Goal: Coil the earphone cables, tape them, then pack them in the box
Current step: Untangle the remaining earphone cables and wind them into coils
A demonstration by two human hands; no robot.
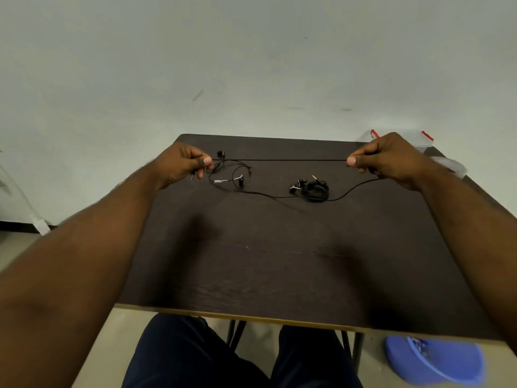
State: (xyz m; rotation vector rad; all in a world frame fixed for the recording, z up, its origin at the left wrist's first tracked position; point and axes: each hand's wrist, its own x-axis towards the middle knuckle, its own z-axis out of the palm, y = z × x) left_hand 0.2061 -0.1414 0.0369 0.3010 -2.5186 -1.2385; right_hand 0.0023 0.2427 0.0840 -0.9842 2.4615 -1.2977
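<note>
A black earphone cable [279,160] is stretched taut and level above the dark table [279,261]. My left hand [184,163] pinches one end of it and my right hand [389,159] pinches the other. The rest of that cable sags from my right hand and trails across the table to loose loops [232,177] under my left hand. A second black earphone set [314,189] lies coiled in a bundle at the table's middle right. One earbud [221,153] sits near the far edge. A clear plastic box with red clips [419,138] stands partly hidden behind my right hand.
A clear plastic piece [450,165] lies at the far right corner of the table. On the floor at the lower right is a blue plastic object [433,362]. My legs [237,359] are under the table's near edge. A pale wall rises behind.
</note>
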